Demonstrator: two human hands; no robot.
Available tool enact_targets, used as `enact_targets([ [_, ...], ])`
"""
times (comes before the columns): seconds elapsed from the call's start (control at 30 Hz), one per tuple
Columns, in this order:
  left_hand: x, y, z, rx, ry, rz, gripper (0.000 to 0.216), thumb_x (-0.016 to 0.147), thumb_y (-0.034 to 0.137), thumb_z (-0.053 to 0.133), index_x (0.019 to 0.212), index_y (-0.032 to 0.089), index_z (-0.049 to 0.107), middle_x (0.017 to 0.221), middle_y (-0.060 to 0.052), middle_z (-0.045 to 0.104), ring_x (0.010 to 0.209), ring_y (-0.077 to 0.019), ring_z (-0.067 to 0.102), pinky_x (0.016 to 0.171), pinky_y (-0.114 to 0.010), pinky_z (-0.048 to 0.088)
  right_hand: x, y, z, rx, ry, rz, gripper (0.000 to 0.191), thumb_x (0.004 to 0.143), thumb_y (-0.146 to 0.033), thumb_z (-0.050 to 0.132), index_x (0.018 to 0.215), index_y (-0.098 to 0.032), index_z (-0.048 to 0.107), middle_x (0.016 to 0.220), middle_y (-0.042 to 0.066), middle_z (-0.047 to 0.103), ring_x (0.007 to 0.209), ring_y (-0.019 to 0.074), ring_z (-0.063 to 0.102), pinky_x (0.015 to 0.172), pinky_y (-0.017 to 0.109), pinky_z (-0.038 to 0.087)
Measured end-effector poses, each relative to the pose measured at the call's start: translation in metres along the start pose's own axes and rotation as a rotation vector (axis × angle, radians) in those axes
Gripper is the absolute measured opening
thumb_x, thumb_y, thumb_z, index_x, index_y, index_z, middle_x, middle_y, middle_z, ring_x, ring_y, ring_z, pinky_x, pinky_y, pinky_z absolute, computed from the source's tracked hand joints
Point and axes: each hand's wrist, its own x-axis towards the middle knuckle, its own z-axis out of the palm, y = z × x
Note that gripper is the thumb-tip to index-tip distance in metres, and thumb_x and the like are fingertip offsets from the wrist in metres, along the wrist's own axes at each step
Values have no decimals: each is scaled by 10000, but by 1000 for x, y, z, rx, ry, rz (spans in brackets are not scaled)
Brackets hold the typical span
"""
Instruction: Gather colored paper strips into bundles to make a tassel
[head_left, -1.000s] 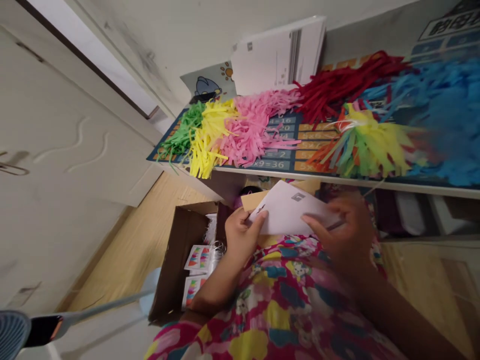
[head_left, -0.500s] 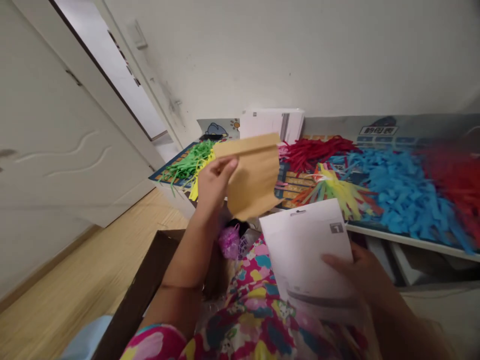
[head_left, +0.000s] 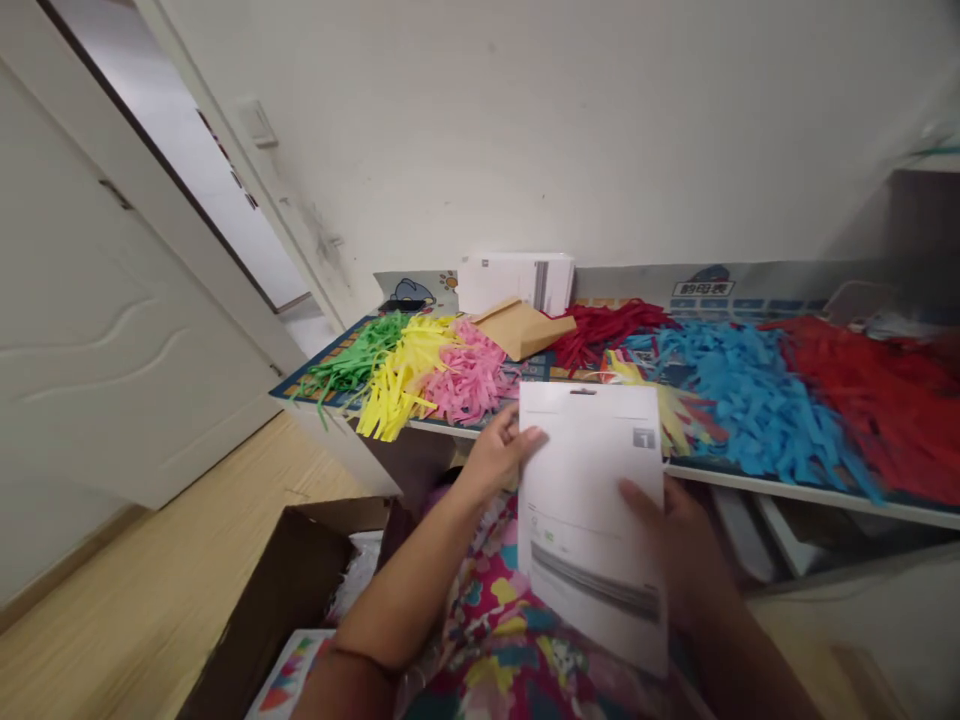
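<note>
A white printed card point(head_left: 589, 510) with a hang slot at its top edge and a dark "1" label is upright in front of me. My left hand point(head_left: 506, 447) pinches its upper left edge. Along the right edge, my right hand point(head_left: 667, 530) grips it with the thumb over the front. Behind the card, a folded brown paper envelope point(head_left: 523, 330) lies on the tabletop among tassels, near a pink tassel bundle point(head_left: 472, 375) and a dark red one point(head_left: 611, 328).
Yellow point(head_left: 405, 375), green point(head_left: 356, 360), blue point(head_left: 772, 400) and red tassels point(head_left: 892, 400) cover the table. A stack of white cards point(head_left: 517, 283) leans on the wall. An open cardboard box point(head_left: 262, 590) stands at lower left. A shelf with items point(head_left: 750, 535) is under the tabletop.
My left hand has let go of the brown envelope, which now rests on the table, and has come down to the white card's left edge. My right hand still holds the card.
</note>
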Motion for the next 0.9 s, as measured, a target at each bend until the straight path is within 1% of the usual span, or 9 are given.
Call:
enact_targets([
  [0.17, -4, 12, 11, -109, 143, -84, 568, 474, 355, 945, 929, 143, 678, 868, -60, 752, 704, -171, 680, 674, -278, 548, -3, 5, 10, -60, -144, -61, 518, 721, -566, 728, 1040, -158, 710, 1027, 131, 751, 826, 318, 706, 628, 374, 557],
  [0.3, -6, 19, 8, -31, 198, -108, 514, 468, 315, 926, 870, 150, 653, 785, -28, 713, 657, -158, 636, 637, -277, 517, -5, 5, 13, -42, -156, -103, 560, 729, -558, 734, 1130, -173, 662, 1055, 130, 737, 905, 319, 696, 689, 390, 565],
  [0.43, -18, 19, 12, 269, 210, 22, 393, 525, 309, 881, 818, 174, 656, 705, 18, 650, 618, -128, 562, 585, -230, 434, 5, -16, 17, -269, 172, -576, 913, 642, -576, 793, 1391, -162, 474, 1338, 197, 585, 1173, 357, 582, 880, 459, 514],
  [0.5, -23, 24, 15, 403, 155, 99, 312, 573, 314, 852, 781, 180, 664, 692, 21, 639, 612, -123, 546, 579, -223, 413, 18, -36, 19, -527, 241, -763, 821, 630, -586, 792, 1301, -168, 574, 1280, 184, 618, 1181, 367, 558, 942, 481, 458],
  [0.53, -24, 27, 17, 443, 126, 127, 280, 593, 313, 839, 769, 182, 666, 692, 20, 639, 612, -123, 544, 578, -222, 409, 26, -46, 18, -636, 163, -779, 669, 649, -589, 772, 1169, -184, 660, 1151, 153, 681, 1095, 350, 600, 922, 466, 455],
  [0.63, -26, 36, 15, 486, 95, 166, 251, 608, 299, 829, 757, 183, 664, 701, 17, 643, 618, -124, 548, 577, -218, 410, 51, -71, 7, -738, -260, -612, 350, 721, -568, 680, 721, -220, 713, 668, 33, 681, 682, 231, 624, 704, 346, 470],
  [0.7, -25, 38, 9, 460, 115, 137, 291, 585, 302, 854, 766, 180, 661, 691, 26, 635, 605, -117, 544, 565, -213, 408, 63, -75, -6, -622, -426, -471, 348, 720, -552, 674, 649, -213, 700, 623, 20, 668, 620, 205, 609, 627, 304, 456],
  [0.8, -18, 37, -6, 235, 166, 59, 424, 524, 341, 910, 826, 182, 659, 712, 25, 652, 602, -122, 574, 560, -221, 442, 63, -60, -17, -183, -545, -314, 439, 682, -566, 720, 933, -207, 752, 897, 62, 747, 796, 250, 681, 724, 340, 519],
  [0.9, 4, 33, -19, -107, 245, 102, 537, 527, 536, 888, 882, 196, 670, 757, -6, 687, 656, -161, 632, 633, -281, 525, 44, -25, -5, 201, -644, -145, 652, 696, -620, 700, 1220, -234, 678, 1199, 118, 700, 1016, 299, 682, 860, 435, 535],
])
